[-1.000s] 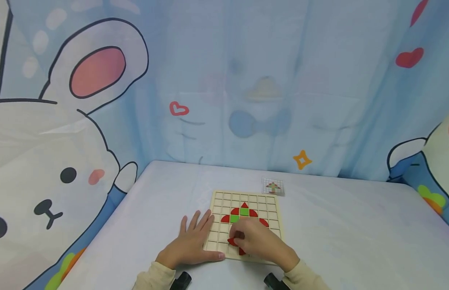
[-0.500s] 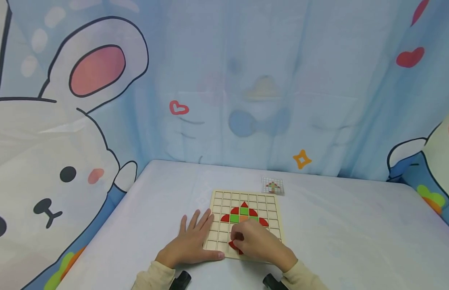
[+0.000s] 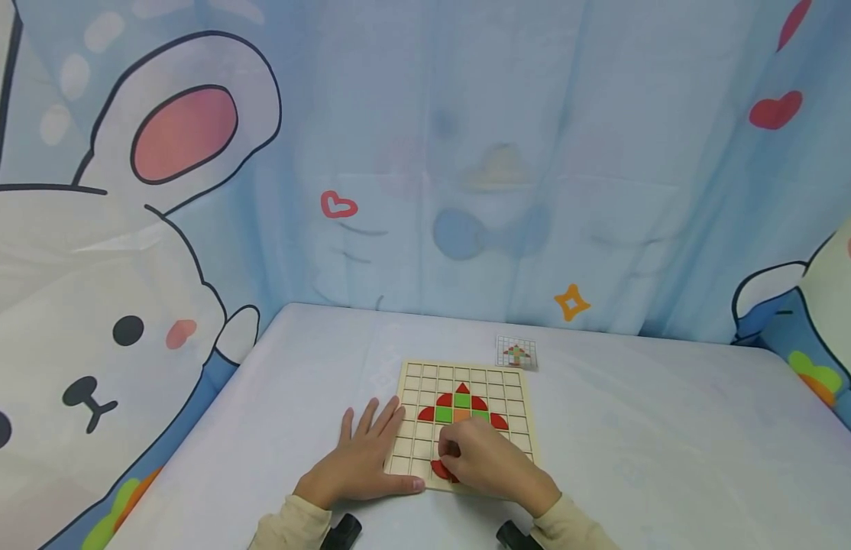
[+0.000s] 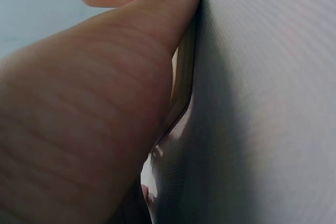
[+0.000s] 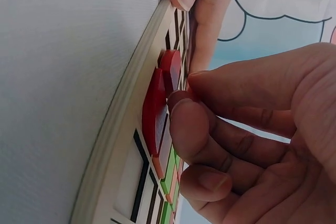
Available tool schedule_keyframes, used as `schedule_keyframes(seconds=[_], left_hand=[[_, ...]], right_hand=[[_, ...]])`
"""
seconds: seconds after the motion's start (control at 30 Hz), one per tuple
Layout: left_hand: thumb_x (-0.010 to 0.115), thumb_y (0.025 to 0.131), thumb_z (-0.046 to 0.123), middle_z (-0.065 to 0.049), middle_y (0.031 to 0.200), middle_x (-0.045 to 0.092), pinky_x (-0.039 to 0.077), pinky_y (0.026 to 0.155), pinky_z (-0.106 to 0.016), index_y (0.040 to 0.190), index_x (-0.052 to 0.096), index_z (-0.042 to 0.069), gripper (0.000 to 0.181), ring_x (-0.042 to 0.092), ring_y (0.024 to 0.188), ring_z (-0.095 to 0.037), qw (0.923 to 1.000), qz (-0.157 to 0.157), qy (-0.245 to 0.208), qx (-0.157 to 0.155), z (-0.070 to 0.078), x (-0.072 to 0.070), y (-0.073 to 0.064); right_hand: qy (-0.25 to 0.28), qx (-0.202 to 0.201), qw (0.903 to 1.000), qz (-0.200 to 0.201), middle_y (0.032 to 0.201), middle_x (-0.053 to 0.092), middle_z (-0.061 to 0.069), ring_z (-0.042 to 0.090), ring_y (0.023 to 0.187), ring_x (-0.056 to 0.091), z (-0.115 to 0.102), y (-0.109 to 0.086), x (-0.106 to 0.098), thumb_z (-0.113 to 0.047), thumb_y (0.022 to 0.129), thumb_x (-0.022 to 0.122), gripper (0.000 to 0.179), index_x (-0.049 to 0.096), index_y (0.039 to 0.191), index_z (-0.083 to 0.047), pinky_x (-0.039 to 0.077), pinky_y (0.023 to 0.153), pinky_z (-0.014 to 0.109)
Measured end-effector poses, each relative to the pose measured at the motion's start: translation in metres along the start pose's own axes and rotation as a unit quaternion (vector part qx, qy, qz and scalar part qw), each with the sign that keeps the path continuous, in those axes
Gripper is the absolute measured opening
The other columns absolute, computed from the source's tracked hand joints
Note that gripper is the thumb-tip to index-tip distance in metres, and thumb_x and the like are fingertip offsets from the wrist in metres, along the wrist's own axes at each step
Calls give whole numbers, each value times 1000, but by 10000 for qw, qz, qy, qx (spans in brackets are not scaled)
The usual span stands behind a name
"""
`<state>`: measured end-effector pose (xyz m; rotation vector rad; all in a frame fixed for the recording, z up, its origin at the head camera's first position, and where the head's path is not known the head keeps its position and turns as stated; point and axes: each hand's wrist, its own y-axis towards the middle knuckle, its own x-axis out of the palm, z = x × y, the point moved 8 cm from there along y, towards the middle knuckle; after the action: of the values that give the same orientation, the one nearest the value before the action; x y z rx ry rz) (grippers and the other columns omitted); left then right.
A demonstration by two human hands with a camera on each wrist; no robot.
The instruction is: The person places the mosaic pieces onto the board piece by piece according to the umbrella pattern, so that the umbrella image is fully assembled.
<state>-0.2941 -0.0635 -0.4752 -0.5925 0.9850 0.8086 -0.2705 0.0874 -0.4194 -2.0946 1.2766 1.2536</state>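
Observation:
My left hand (image 3: 360,466) lies with fingers spread over the left side of the wooden grid board (image 3: 415,443), its thumb at the near edge. Over the board's near part, my right hand (image 3: 490,462) has curled fingers, with fingertips on a red quarter-circle piece (image 3: 440,470). In the right wrist view, the fingertips touch this red quarter-circle piece (image 5: 170,69), beside another red piece (image 5: 154,111). The contact is partly hidden by the fingers. Farther up the board sit an orange square (image 3: 461,415), green squares (image 3: 463,400), a red triangle (image 3: 463,388) and more red rounded pieces (image 3: 499,421).
A small picture card (image 3: 516,353) lies just beyond the board's far right corner. The white-covered table (image 3: 659,428) extends to both sides. Behind it hangs a blue cartoon curtain (image 3: 398,114).
The red piece under my right fingertips has turned, its rounded side now facing left. My right hand has shifted very slightly, while the left hand keeps its place on the board.

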Motion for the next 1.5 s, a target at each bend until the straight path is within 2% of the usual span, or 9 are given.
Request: schedule_keyframes(seconds=[0.23, 0.43, 0.6, 0.73, 1.07, 1.5], left_hand=[[67, 91, 76, -12, 179, 11, -3, 122, -72, 171, 22, 4, 117, 1, 163, -42, 10000, 11, -23, 26, -1, 1, 0], [67, 91, 76, -12, 179, 10, -3, 121, -73, 171, 22, 4, 117, 1, 163, -42, 10000, 12, -28, 52, -1, 1, 0], [68, 91, 76, -12, 179, 11, -3, 121, -73, 171, 23, 4, 116, 1, 163, -43, 10000, 9, -31, 47, 0, 1, 0], [68, 91, 76, -12, 179, 11, -3, 121, -73, 171, 23, 4, 116, 1, 163, -43, 10000, 5, -48, 44, 0, 0, 0], [68, 91, 76, -12, 179, 10, -3, 121, -73, 171, 22, 4, 117, 0, 163, -42, 10000, -8, -49, 31, -1, 1, 1], [67, 90, 78, -12, 179, 10, -3, 121, -73, 171, 22, 4, 118, 1, 163, -42, 10000, 7, 6, 28, -2, 2, 1]], right_hand=[[112, -33, 9999, -60, 70, 56, -15, 6, 70, 51, -1, 0, 0, 2, 92, 78, 21, 72, 81, -16, 47, 64, 26], [67, -173, 9993, -317, 80, 58, -15, 6, 80, 50, -2, -1, 4, -3, 88, 83, 14, 75, 90, -15, 48, 71, 27], [-60, -146, 9985, -522, 92, 60, -12, 8, 87, 49, -2, -4, 7, -5, 86, 86, 18, 78, 99, -14, 50, 75, 28], [-142, -190, 9978, -617, 98, 60, -11, 9, 91, 49, -3, -5, 8, -4, 86, 86, 21, 78, 100, -17, 50, 77, 28], [-267, -363, 9971, -614, 96, 59, -12, 8, 90, 48, -4, -6, 8, -2, 88, 84, 22, 78, 101, -18, 49, 75, 27], [-443, -207, 9974, -533, 97, 61, -11, 10, 91, 47, 2, -5, 10, -9, 88, 88, 18, 78, 100, -17, 50, 78, 29]])
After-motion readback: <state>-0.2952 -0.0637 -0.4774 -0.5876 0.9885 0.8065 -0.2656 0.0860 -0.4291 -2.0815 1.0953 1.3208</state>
